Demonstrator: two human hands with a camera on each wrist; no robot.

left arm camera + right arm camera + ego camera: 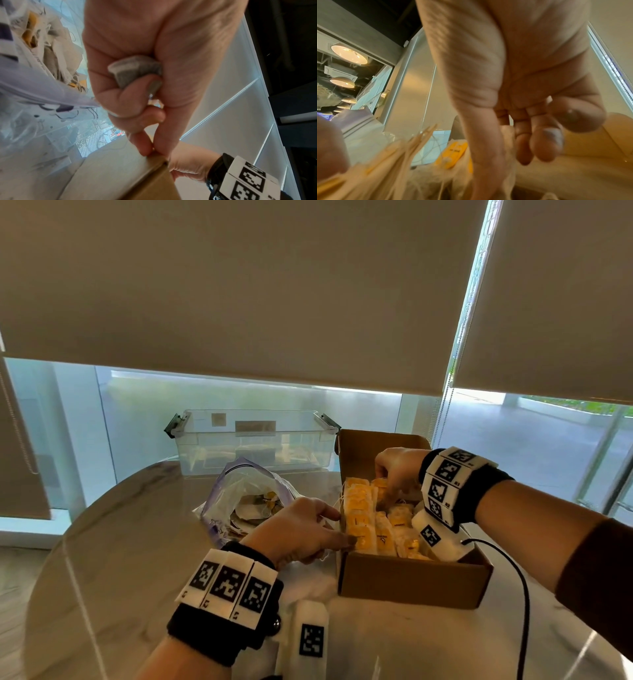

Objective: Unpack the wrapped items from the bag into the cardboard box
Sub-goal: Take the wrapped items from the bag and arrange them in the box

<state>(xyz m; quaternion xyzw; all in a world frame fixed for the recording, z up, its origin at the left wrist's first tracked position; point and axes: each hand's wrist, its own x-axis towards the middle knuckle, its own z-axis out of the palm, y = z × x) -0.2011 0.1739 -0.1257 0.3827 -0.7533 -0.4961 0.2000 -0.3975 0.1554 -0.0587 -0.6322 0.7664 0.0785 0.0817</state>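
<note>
We steady the brown cardboard box (411,580) by pinching its left wall with the left hand (301,529), which also curls round a small grey wrapped packet (135,70). The right hand (397,470) reaches fingers-down among the yellow-and-white wrapped sachets (359,508) – fingers loosely extended, apparently holding nothing. Sachets stand on edge, rows running front to back – we should insert new ones parallel. The clear zip bag (239,494) lies just left

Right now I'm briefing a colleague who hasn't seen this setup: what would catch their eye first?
The open cardboard box at centre right, packed with yellow and white wrapped items, with the right hand reaching in at its far end. The left hand pinches the box's left wall. Left of it lies a clear zip bag holding more items.
</note>
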